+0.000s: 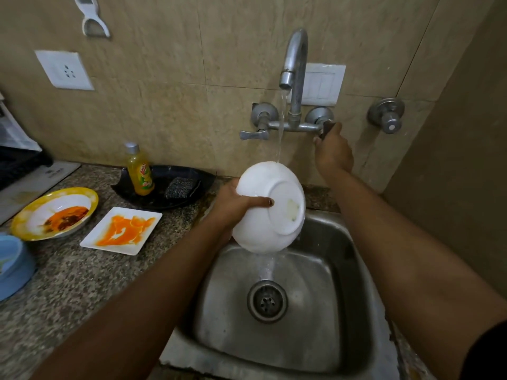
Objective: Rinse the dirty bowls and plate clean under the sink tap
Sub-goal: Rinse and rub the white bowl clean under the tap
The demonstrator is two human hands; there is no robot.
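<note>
My left hand (236, 207) grips a white bowl (270, 208) by its left rim and holds it tilted over the steel sink (343, 259), its underside turned towards me. Water runs from the tap (295, 61) onto the bowl's top edge and pours off below into the basin. My right hand (332, 152) is closed on the right tap handle (326, 127) at the wall. On the counter to the left sit a yellow-rimmed bowl (33, 212) with brown and orange residue and a white square plate (145, 215) smeared orange.
A black tray (197, 179) behind the plate holds a yellow bottle of dish soap (140, 171) and a scrub pad (179, 187). A blue container (13, 264) stands at the counter's left edge. The drain (267, 300) lies mid-basin. A second valve (386, 115) sticks out of the right wall.
</note>
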